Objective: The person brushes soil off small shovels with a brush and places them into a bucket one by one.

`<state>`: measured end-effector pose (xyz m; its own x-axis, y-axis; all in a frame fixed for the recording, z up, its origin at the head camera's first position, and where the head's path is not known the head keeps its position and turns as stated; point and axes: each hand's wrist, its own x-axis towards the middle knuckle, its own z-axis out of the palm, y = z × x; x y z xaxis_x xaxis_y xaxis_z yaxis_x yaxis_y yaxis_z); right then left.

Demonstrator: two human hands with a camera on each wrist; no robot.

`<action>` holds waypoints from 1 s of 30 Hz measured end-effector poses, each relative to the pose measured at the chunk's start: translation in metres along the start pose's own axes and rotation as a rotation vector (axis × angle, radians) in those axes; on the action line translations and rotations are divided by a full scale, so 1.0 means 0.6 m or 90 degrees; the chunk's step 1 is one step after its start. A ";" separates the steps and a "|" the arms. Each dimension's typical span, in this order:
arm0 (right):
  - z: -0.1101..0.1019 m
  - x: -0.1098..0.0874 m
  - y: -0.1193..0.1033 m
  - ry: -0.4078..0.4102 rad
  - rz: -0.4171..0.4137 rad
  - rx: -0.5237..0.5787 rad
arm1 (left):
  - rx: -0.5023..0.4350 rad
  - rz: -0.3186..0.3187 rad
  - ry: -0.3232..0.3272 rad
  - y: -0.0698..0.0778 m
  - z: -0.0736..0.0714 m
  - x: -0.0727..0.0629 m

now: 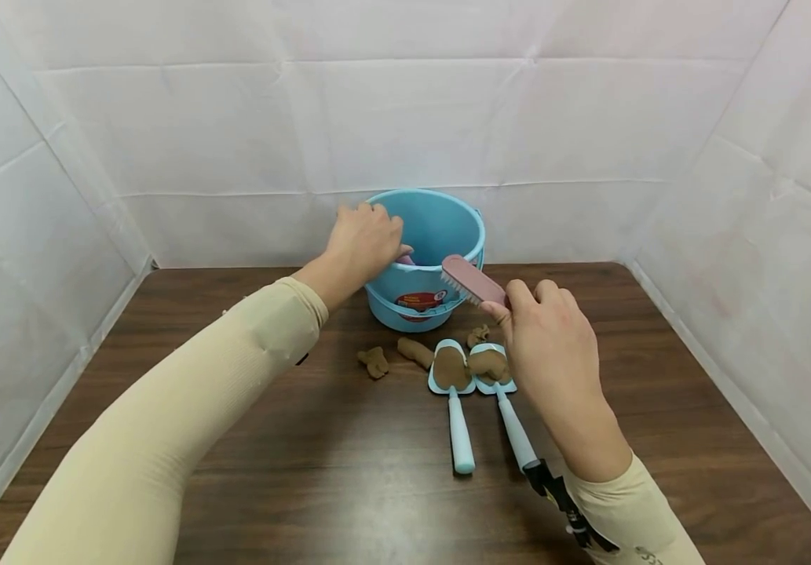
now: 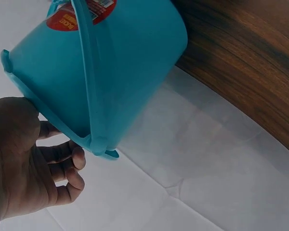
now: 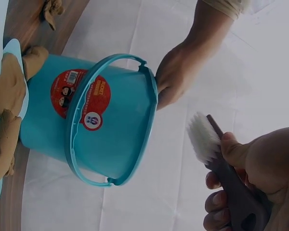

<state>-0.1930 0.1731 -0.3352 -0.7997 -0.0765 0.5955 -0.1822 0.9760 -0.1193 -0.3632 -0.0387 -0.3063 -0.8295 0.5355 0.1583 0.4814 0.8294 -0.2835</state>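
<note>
Pink white-bristled plastic brush (image 1: 474, 279), right of centre, gripped by the right hand (image 1: 552, 341), should ideally clear the round blue plastic bucket (image 1: 405, 282); I cannot tell the left hand's (image 1: 364, 243) hold.

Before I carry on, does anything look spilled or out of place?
Possibly the loose brown lumps: some lie on the tabletop beside and behind the two scoops, which carry similar material, as if spilled. The bucket stands upright with no visible damage.

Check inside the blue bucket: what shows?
Inside the blue bucket: its inner wall and a pinkish piece at the left grip. Near wall and grip hide the piece's rest; the bucket's floor isn't visible.
</note>
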 end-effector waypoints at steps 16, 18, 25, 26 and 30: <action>0.000 -0.001 -0.001 0.001 0.004 -0.001 | 0.054 -0.012 0.004 -0.001 0.002 -0.008; 0.000 -0.001 -0.002 0.000 0.007 -0.001 | 0.048 -0.009 0.008 -0.001 0.001 -0.012; -0.001 -0.001 -0.002 -0.012 0.021 0.000 | -0.005 0.001 0.066 0.013 -0.009 -0.060; -0.001 -0.001 -0.002 -0.012 0.021 0.001 | -0.019 0.001 0.076 0.017 -0.010 -0.074; 0.000 -0.001 -0.003 -0.012 0.021 0.008 | -0.068 0.009 0.127 0.041 -0.009 -0.140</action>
<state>-0.1924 0.1712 -0.3352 -0.8163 -0.0489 0.5756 -0.1626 0.9756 -0.1478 -0.2800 -0.0627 -0.3214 -0.7550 0.5593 0.3423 0.5283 0.8281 -0.1876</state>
